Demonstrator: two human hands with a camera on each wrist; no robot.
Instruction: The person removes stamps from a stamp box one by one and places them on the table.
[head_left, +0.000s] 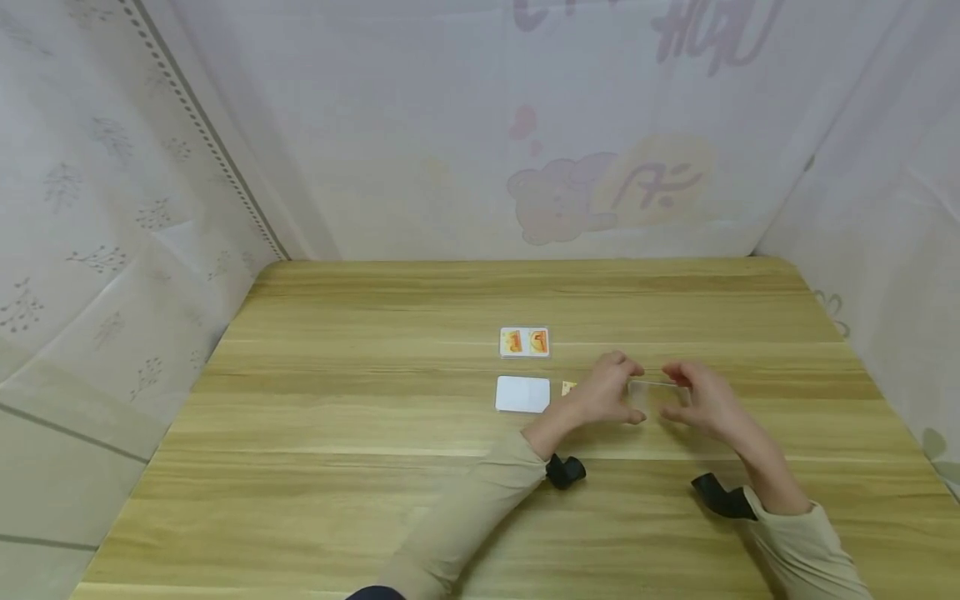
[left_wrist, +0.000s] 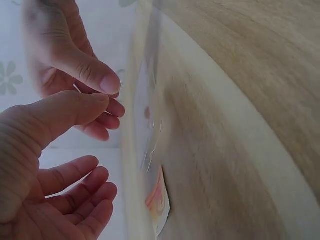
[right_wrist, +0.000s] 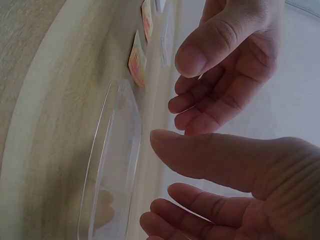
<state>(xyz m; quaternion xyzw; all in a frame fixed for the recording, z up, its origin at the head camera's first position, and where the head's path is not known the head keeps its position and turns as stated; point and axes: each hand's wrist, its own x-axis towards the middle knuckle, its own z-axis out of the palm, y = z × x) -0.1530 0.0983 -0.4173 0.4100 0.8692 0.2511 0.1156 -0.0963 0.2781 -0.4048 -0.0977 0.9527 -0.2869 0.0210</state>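
Observation:
A clear plastic box (right_wrist: pixel 107 170) lies on the wooden table, its thin rim showing between the two hands in the head view. My left hand (head_left: pixel 603 392) is at the box's left side, thumb and fingers bent loosely and apart. On the other side my right hand (head_left: pixel 708 404) faces it with a similar loose curve, and in the right wrist view its fingers hover beside the box with nothing between them. A yellow patterned card (head_left: pixel 568 388) is partly hidden behind my left hand. Left of it lies a white rectangular piece (head_left: pixel 522 394).
Beyond the white piece lies a card (head_left: pixel 524 342) with two orange pictures. The wooden table (head_left: pixel 337 483) reaches back to a printed curtain (head_left: pixel 420 167), with more cloth hanging at both sides. Black wrist mounts (head_left: pixel 565 472) sit on both forearms.

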